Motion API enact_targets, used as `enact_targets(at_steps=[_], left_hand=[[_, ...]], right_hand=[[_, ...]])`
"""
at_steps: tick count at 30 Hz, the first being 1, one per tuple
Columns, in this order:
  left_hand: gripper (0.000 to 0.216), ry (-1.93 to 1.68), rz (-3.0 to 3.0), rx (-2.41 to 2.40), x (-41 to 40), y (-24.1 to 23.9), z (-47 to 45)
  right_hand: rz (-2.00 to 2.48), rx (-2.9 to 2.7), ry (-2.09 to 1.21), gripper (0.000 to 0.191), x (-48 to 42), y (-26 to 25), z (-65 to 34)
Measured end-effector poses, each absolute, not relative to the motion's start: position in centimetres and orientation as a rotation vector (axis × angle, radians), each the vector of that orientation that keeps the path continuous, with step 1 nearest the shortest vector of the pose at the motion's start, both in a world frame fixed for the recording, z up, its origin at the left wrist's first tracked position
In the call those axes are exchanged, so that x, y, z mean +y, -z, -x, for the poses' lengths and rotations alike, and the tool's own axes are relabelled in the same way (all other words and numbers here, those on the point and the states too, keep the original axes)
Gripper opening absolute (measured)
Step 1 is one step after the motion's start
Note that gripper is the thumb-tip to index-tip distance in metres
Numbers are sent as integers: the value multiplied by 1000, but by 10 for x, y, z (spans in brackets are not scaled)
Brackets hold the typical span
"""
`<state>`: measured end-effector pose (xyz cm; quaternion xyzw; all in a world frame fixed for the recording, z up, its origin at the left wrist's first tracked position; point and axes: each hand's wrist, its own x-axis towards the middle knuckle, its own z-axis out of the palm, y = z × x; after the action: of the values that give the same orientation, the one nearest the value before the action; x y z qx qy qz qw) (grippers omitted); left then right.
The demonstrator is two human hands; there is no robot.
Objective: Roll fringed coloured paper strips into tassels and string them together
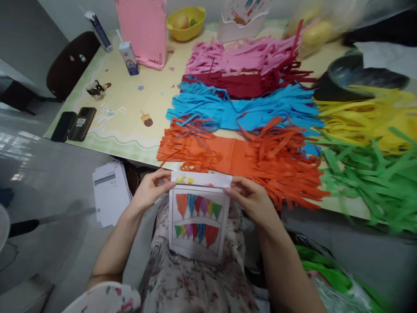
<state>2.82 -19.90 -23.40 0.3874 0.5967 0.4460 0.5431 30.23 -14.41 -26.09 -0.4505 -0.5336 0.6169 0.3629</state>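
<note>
A printed paper sheet [197, 219] with pictures of colourful tassel garlands hangs over my lap, its top edge folded into a white strip. My left hand [152, 188] pinches the strip's left end between thumb and fingers. At the other end, my right hand [249, 193] grips the same fold. Just beyond the sheet lies orange fringed tissue paper [228, 154] along the table edge. Blue fringed paper [241, 106], dark red fringed paper [243, 84] and pink fringed paper [241, 56] lie in rows behind it.
Yellow fringe [374, 117] and green fringe [378, 174] spread on the right, the green overhanging the table edge. Two phones [82, 124] lie at the left, with a drink carton [128, 58] farther back. A yellow bowl [185, 32] holds fruit. Papers [110, 195] sit below the table.
</note>
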Motion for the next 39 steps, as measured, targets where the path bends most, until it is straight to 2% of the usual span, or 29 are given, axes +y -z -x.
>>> enact_targets(at_steps=[4,8,12,19,26,39], left_hand=[[30,-1015,-961,1421,-197,230,-25],[20,-1003,-1115,1422,-197,232,-21],[13,-998,-1159,1369,-198,234,-19],[23,-916,-1182,1360,-199,231,-22],[22,-804,-1386,1448,-193,216,-27],[25,-685,-1247,1331,-180,208,-20]], right_hand=[[1173,-1487,-1466,24,-144,262,-303],[1083,-1713,-1365,19,-143,262,-308],[915,-1903,-1351,22,-139,257,-312],[972,-1941,-1371,27,-133,248,-308],[1052,-2066,-1296,26,-129,240,-305],[1044,-2002,-1430,25,-128,227,-304]])
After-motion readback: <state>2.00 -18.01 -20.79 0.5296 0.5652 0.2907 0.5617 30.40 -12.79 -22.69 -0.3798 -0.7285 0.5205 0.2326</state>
